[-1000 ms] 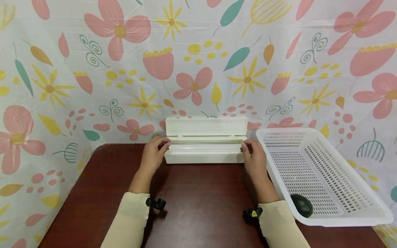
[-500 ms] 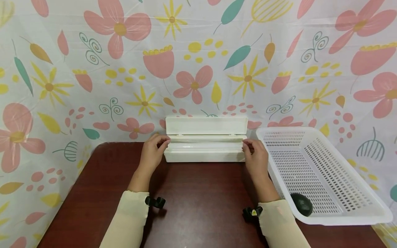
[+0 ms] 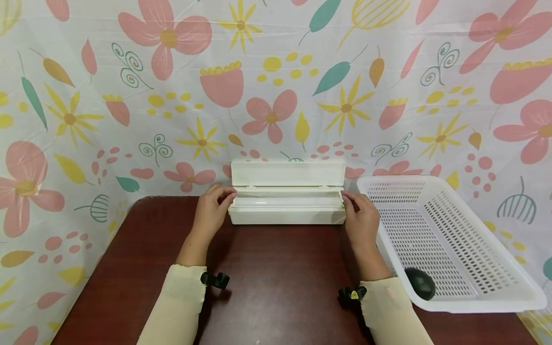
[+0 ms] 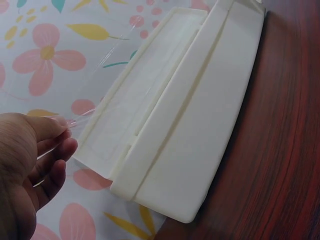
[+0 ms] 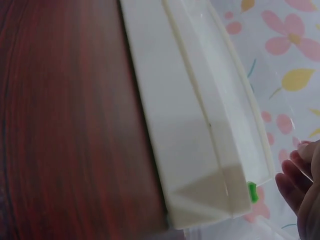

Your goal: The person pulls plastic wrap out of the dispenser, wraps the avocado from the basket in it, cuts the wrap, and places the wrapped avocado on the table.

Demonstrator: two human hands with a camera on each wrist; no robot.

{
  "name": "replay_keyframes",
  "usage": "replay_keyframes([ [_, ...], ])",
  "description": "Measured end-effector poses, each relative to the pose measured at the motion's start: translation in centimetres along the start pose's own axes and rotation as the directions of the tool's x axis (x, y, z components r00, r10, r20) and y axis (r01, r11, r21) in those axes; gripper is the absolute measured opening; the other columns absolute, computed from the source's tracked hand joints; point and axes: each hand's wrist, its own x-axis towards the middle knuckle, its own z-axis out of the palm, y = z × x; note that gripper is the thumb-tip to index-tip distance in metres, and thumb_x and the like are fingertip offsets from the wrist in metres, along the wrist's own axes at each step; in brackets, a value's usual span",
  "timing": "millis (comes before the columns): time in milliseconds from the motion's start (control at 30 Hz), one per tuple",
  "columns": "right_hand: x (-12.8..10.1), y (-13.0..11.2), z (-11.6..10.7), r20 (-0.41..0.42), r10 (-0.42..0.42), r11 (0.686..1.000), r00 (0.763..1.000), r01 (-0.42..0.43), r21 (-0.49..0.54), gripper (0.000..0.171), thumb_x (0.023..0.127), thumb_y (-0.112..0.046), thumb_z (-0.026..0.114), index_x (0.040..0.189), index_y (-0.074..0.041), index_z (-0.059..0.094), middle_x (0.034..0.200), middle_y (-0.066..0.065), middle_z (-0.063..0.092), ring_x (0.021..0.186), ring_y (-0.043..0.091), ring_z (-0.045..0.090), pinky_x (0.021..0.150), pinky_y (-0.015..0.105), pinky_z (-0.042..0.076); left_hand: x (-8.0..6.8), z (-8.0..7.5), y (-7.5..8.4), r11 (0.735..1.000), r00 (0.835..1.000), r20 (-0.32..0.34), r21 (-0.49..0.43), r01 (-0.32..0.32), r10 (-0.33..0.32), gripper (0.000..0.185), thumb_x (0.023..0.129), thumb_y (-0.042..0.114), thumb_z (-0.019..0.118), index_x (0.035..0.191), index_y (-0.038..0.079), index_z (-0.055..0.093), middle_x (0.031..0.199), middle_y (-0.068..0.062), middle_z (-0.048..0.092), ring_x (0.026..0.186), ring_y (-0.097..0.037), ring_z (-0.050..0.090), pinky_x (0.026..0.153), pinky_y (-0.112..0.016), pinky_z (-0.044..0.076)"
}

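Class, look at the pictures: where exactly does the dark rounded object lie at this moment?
In the head view, the dark rounded object lies in the near corner of the white basket, on the table's right side, just beside the right sleeve.

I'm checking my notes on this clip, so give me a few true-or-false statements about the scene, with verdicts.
1. The white dispenser box has its lid raised. True.
2. The left hand pinches clear film. True.
3. The white basket sits left of the box. False: it is on the right.
4. The dark round object lies on the table. False: it is inside the basket.
5. The right hand is at the box's right end. True.
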Motion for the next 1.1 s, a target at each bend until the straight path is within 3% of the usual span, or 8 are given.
replay_keyframes([
  [100,0.1,-0.2,0.0,-0.013,-0.009,1.0,1.0,0.009,0.012,0.013,0.095,-0.009,0.07,0.104,-0.004,0.079,0.088,0.014,0.072,0.074,0.017,0.066,0.07,0.003,0.041,0.0,-0.1,0.1,1.0,1.0,-0.007,-0.005,-0.006,0.006,0.019,0.099,0.021,0.066,0.107,0.005,0.074,0.092,-0.004,0.064,0.078,-0.015,0.058,0.068,-0.026,0.049],
  [267,0.2,-0.2,0.0,-0.008,-0.025,1.0,1.0,0.025,0.014,0.014,0.095,-0.007,0.069,0.104,-0.001,0.078,0.088,0.016,0.071,0.078,0.026,0.067,0.075,0.008,0.04,-0.1,-0.2,0.2,1.0,1.0,-0.014,-0.013,-0.011,0.011,0.019,0.099,0.02,0.066,0.107,0.005,0.074,0.091,-0.004,0.064,0.077,-0.015,0.058,0.067,-0.025,0.048],
  [500,0.3,-0.4,-0.2,-0.009,-0.004,0.996,1.0,0.005,0.088,0.015,0.097,-0.006,0.067,0.105,-0.001,0.077,0.088,0.016,0.069,0.078,-0.011,0.06,0.069,0.002,0.043,0.0,-0.2,0.2,1.0,0.999,-0.035,-0.008,-0.016,0.016,0.018,0.098,0.019,0.067,0.106,0.005,0.075,0.091,-0.004,0.064,0.076,-0.014,0.057,0.066,-0.024,0.047],
  [567,0.3,-0.5,-0.2,-0.006,0.006,0.992,1.0,-0.005,0.125,0.015,0.097,-0.006,0.066,0.105,0.0,0.077,0.089,0.017,0.068,0.078,-0.016,0.06,0.068,0.002,0.045,0.0,-0.2,0.3,1.0,0.999,-0.042,-0.005,-0.02,0.02,0.018,0.098,0.019,0.067,0.106,0.006,0.075,0.09,-0.004,0.065,0.076,-0.014,0.057,0.066,-0.024,0.047],
  [767,0.4,-1.0,-0.4,-0.011,0.017,0.98,1.0,-0.015,0.201,0.014,0.096,-0.003,0.066,0.105,0.002,0.076,0.093,0.018,0.067,0.076,-0.011,0.064,0.068,0.004,0.05,0.0,-0.3,0.6,1.0,0.998,-0.065,-0.012,-0.02,0.019,0.017,0.099,0.02,0.066,0.105,0.007,0.075,0.089,-0.003,0.065,0.075,-0.013,0.058,0.065,-0.023,0.047],
  [1100,0.7,-2.7,-0.8,-0.047,0.023,0.984,0.999,-0.015,0.176,0.012,0.094,0.006,0.065,0.102,0.009,0.073,0.093,0.024,0.065,0.08,-0.011,0.062,0.07,0.002,0.048,-0.1,-0.4,1.1,0.999,0.994,-0.104,-0.002,-0.037,0.037,0.014,0.098,0.019,0.067,0.103,0.009,0.075,0.091,-0.004,0.065,0.075,-0.014,0.056,0.064,-0.023,0.045],
])
